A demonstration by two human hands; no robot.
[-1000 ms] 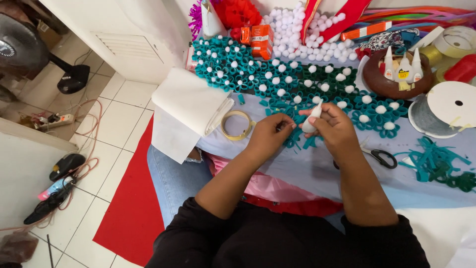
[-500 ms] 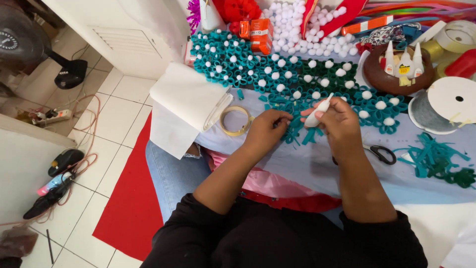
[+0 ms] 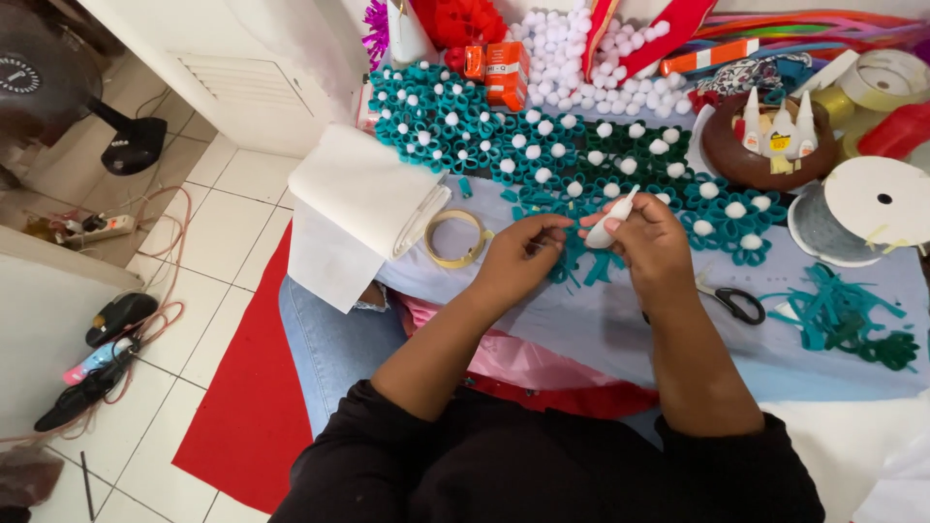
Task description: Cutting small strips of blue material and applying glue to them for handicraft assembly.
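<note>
Far left, cut off by the frame: fan base (image 3: 44, 92) dark, only partly in view. Below it a power strip (image 3: 97, 228) with tangled cords on white floor tiles (image 3: 228, 218). Lower left, a glue gun (image 3: 102, 334), partly hidden among cables; details hard to make out. Red mat (image 3: 242, 407) spread over the tiles, beside a jeans-clad knee (image 3: 329, 339).

White folded fabric (image 3: 373, 199) draped over the table edge, tape ring (image 3: 457, 237) just beside it. Pale blue cloth (image 3: 620, 324) as work surface, its near edge hidden behind black sleeves.

Left hand (image 3: 518, 257) curled, fingertips pinched on a teal strip (image 3: 572, 261); exact grip hidden by the knuckles. Strip lying at the near edge of the teal flowers (image 3: 504, 145), a wide patch of loops with white pompoms at their centres. Right hand (image 3: 649, 247) closed around a small white glue tube (image 3: 610, 223), tip pointing up and left towards the left hand, tube base hidden in the palm.

Behind: orange boxes (image 3: 499, 68), loose pompoms (image 3: 572, 48), top edge cropped. Scissors (image 3: 731, 300) right of the right wrist, blades hidden under it. Brown bowl (image 3: 760, 160) holding more glue bottles. White spool (image 3: 872, 203) and teal scraps (image 3: 838, 320) at far right, frame cutting off further ribbons.
</note>
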